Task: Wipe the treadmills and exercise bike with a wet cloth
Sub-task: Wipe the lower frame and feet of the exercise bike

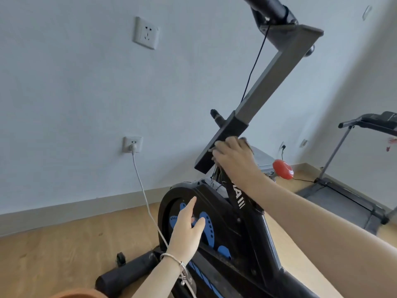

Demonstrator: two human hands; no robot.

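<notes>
Exercise bike (247, 222), heavy and rigid, stands on the wood floor (64, 244); the right hand (234, 160) presses a soft, limp dark cloth (247, 143) around its black post (221, 140), while the left hand (189, 229) hovers open near the flywheel cover (210, 214).

One exercise bike (225, 222), one treadmill (343, 196), two wall sockets (146, 32).

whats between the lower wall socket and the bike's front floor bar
In the head view, a white cable hangs from the plugged lower socket, crossing wall, skirting and wood floor towards the front floor bar.
</notes>
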